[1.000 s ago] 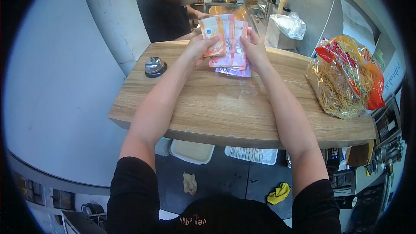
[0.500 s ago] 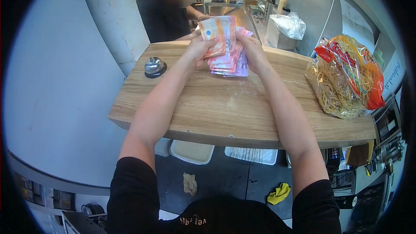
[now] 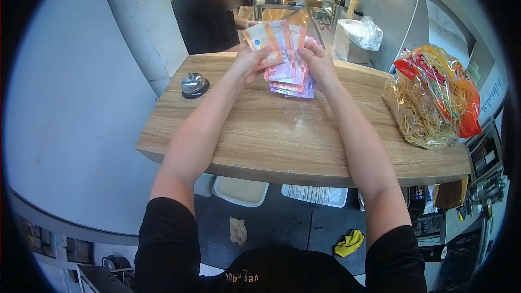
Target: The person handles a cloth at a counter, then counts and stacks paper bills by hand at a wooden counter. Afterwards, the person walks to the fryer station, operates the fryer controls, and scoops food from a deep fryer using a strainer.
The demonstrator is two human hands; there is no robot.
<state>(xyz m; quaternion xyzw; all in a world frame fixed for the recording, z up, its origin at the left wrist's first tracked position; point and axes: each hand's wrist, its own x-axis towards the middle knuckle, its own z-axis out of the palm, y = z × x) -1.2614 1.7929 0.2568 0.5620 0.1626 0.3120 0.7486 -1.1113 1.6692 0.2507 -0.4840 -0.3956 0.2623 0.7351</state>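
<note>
Above the far part of the wooden counter (image 3: pixel 271 144), both my hands hold a fanned bunch of banknotes (image 3: pixel 285 73). My left hand (image 3: pixel 251 64) grips orange banknotes (image 3: pixel 268 38) at their left side, thumb on top. Pink and purple notes hang below and to the right of these. My right hand (image 3: pixel 319 64) is closed on the right side of the bunch, its fingers bent at the upper edge of the notes. How many notes each hand pinches is hidden by the overlap.
A silver call bell (image 3: pixel 194 84) stands on the counter's left. To the right lies a clear bag of dried noodles (image 3: pixel 429 97). Beyond the counter is a person in a black shirt (image 3: pixel 203 21). Trays (image 3: pixel 240 191) and a yellow cloth (image 3: pixel 349 243) sit on a lower shelf.
The orange notes have spread further apart, and another one shows near my right hand. My right hand has shifted slightly right, its fingers now more bent. The bell and noodle bag stay put.
</note>
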